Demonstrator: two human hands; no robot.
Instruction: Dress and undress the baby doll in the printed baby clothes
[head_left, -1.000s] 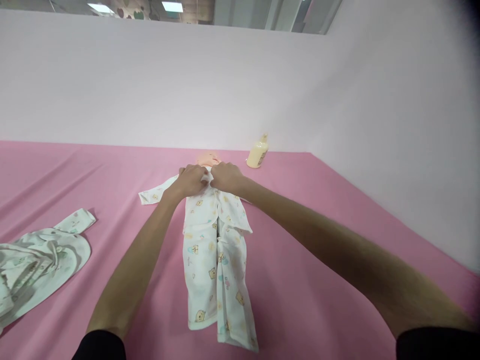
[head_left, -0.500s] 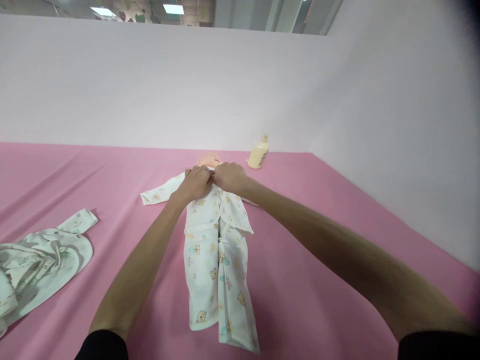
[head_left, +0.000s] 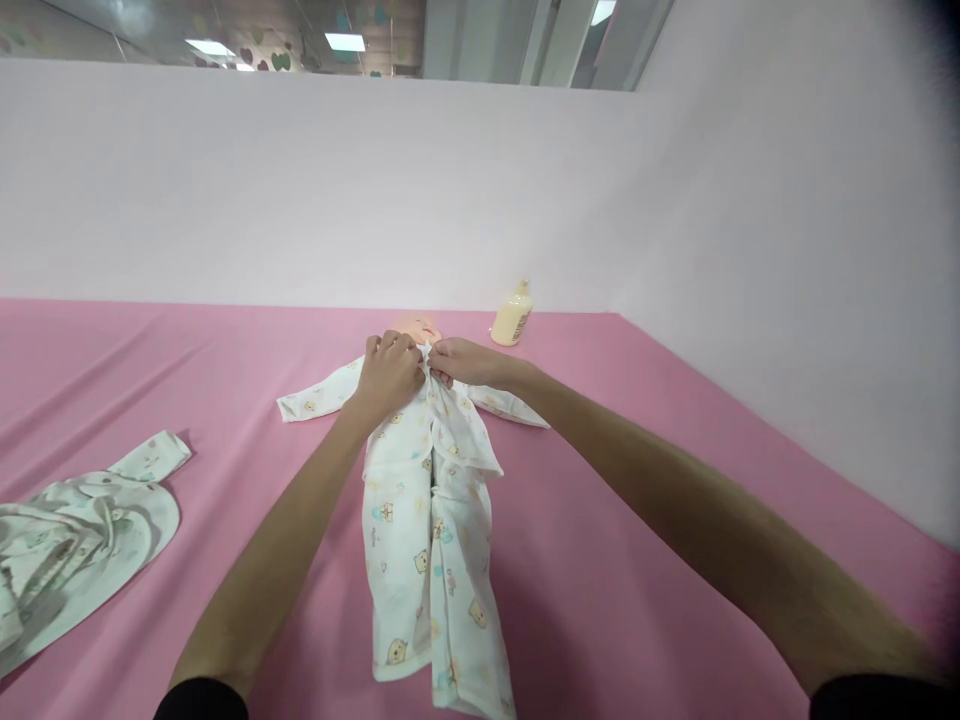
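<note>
At the neck of the doll (head_left: 417,326), left hand (head_left: 390,372) and right hand (head_left: 461,362) meet, each grip pinching the suit (head_left: 427,530) collar to close it.

Pale pinkish wall (head_left: 300,190) across back, 2nd wall (head_left: 810,250) at right; they meet in a corner right of centre. Worktop (head_left: 675,420) w/ pink cloth fills lower half, creased at left. Top edge: glass strip (head_left: 480,40) w/ ceiling lights (head_left: 345,41) & heart decals (head_left: 280,61). Light soft, even.
</note>
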